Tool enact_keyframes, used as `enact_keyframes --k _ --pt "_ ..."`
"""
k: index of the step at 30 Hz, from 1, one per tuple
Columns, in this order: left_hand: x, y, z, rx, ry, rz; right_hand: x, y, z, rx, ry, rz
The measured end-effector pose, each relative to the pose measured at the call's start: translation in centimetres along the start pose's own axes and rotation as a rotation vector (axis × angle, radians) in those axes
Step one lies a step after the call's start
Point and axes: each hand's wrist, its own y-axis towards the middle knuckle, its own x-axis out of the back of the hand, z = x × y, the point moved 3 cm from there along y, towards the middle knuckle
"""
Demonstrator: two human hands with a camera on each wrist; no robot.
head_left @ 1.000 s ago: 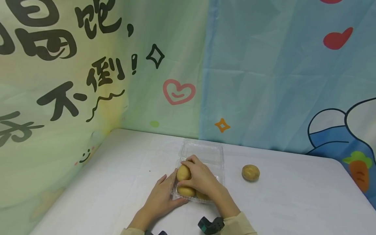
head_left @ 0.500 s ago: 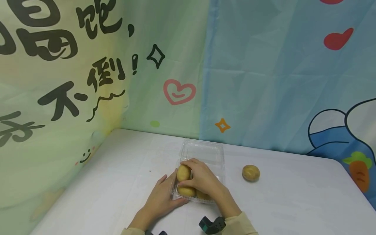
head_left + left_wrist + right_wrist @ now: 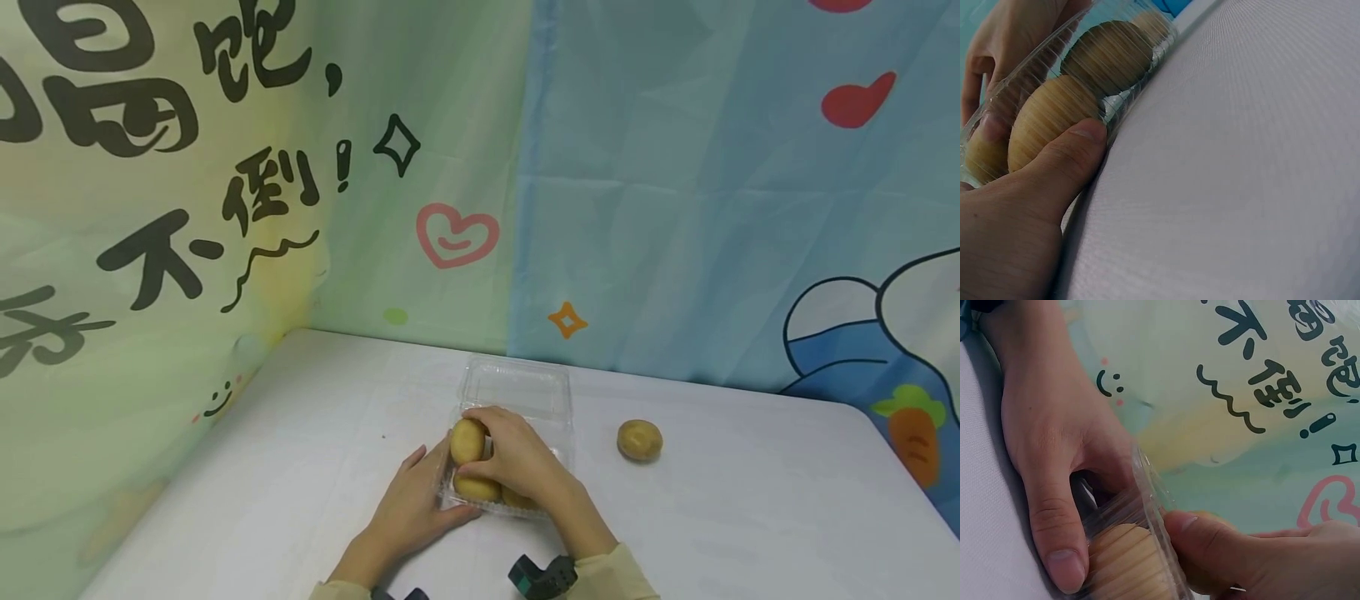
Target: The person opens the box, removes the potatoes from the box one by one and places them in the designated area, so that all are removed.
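A clear plastic clamshell container lies on the table with its lid folded back. My right hand pinches a potato between thumb and fingers at the container's left side. In front of it, one potato sits in the near left corner, with another potato beside it, partly under my right hand. My left hand holds the near left corner, its thumb along the front wall and its fingers along the left wall. Ribbed plastic covers the potato in the right wrist view.
A loose potato lies on the white table to the right of the container. Printed cloth curtains hang behind and along the left of the table. A dark wrist device sits at my right sleeve.
My right fingers have lowered slightly over the potato at the container's left side. The left hand, the container and the loose potato stay in place.
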Motion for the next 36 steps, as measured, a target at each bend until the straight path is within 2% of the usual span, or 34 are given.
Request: enact_keyframes --k 5,15,22,28,36 --pt "0.0 -0.1 0.0 -0.001 -0.003 -0.002 -0.1 -0.1 0.1 -0.021 0.024 0.008" --pt "0.0 -0.1 0.2 -0.011 -0.002 -0.020 -0.4 -0.2 0.0 -0.018 0.032 -0.027" --pt "-0.1 0.0 0.3 -0.002 0.006 -0.015 -0.7 -0.3 -0.1 -0.027 0.122 -0.028" --pt "0.0 0.0 0.2 -0.004 0.009 -0.013 -0.9 -0.5 -0.3 -0.015 0.123 -0.077" --pt "-0.1 0.0 0.1 -0.009 0.005 -0.020 -0.8 -0.7 -1.0 0.003 0.184 -0.131"
